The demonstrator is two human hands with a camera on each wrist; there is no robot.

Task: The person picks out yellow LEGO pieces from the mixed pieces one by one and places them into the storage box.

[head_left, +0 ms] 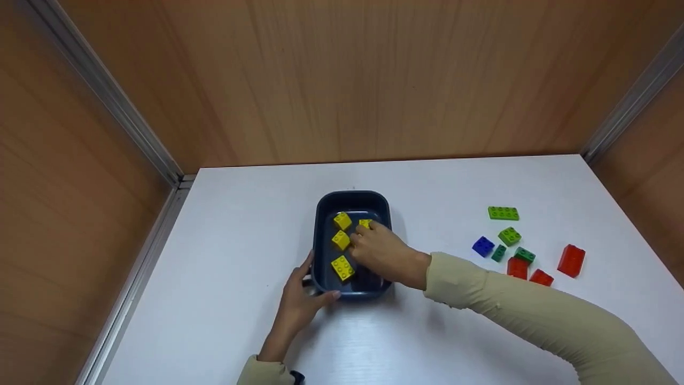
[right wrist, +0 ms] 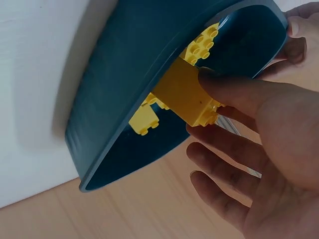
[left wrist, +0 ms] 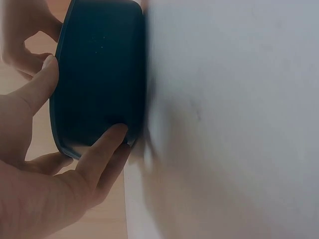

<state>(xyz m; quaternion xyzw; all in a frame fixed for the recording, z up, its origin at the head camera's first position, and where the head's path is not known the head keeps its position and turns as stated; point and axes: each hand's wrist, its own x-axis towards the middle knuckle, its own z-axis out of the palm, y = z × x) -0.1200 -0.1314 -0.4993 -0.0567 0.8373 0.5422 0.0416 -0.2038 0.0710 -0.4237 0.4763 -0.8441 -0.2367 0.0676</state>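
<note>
A dark blue rectangular tray (head_left: 351,295) stands on the white table, three yellow toy bricks (head_left: 342,268) spread along its left half. My left hand (head_left: 299,299) grips the tray's near left corner, thumb at the rim (left wrist: 56,107) and fingers against the outer wall. Reaching in from the right, my right hand (head_left: 386,252) pinches another yellow brick (right wrist: 184,92) between thumb and fingers, inside the tray's opening. From above, only a small part of that brick shows beyond the fingers.
On the table to the right lie a blue brick (head_left: 483,246), light green bricks (head_left: 503,213), dark green bricks (head_left: 498,253) and red bricks (head_left: 571,261). My right sleeve (head_left: 513,299) passes just in front of them. A wooden panel (head_left: 342,80) rises behind the table.
</note>
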